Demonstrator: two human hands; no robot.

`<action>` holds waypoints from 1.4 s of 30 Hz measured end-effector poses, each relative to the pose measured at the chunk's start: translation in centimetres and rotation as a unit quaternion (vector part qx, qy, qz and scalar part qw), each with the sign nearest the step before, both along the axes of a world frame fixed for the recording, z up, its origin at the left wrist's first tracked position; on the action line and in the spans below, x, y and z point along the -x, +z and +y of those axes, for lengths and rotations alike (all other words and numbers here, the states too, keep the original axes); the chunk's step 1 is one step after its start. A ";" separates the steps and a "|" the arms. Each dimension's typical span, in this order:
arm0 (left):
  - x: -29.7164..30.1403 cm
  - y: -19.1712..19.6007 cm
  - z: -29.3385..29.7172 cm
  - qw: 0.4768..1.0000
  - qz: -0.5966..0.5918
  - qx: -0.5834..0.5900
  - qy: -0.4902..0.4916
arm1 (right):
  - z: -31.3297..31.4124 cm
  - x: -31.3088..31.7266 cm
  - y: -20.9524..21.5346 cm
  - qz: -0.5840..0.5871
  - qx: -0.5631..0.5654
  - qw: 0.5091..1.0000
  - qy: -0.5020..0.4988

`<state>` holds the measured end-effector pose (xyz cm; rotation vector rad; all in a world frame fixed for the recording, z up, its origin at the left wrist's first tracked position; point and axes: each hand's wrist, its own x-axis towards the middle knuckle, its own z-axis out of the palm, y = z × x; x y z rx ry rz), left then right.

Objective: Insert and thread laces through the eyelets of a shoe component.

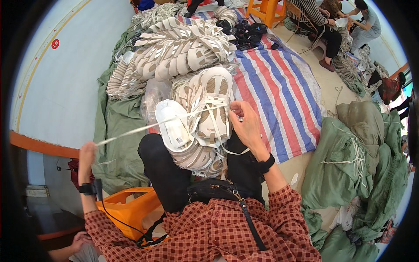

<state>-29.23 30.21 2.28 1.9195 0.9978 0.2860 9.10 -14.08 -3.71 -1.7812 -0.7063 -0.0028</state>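
- Two big backdrops: striped tarp point(279, 91) on floor, green sacks point(349, 161) at right.
- Heap of beige shoe uppers point(183, 48) stacked ahead of knees.
- Beige sneaker point(214, 105) on lap, sole away, white insole point(172, 124) just beside.
- Right hand point(246, 124) against sneaker's side, fingers pinching lace at eyelets.
- Left hand point(87, 153) out wide, closed on end of white lace point(144, 129), pulled taut.

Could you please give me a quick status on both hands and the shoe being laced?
Left hand pulling the white lace taut, out to the side. Right hand steadying the beige shoe on the lap. Nothing across the lace; shoe-upper pile lies beyond.
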 end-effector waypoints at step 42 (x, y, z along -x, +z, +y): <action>-27.1 -0.8 -22.7 0.932 0.031 0.258 -0.251 | -13.4 -0.4 0.2 0.303 0.095 0.937 0.146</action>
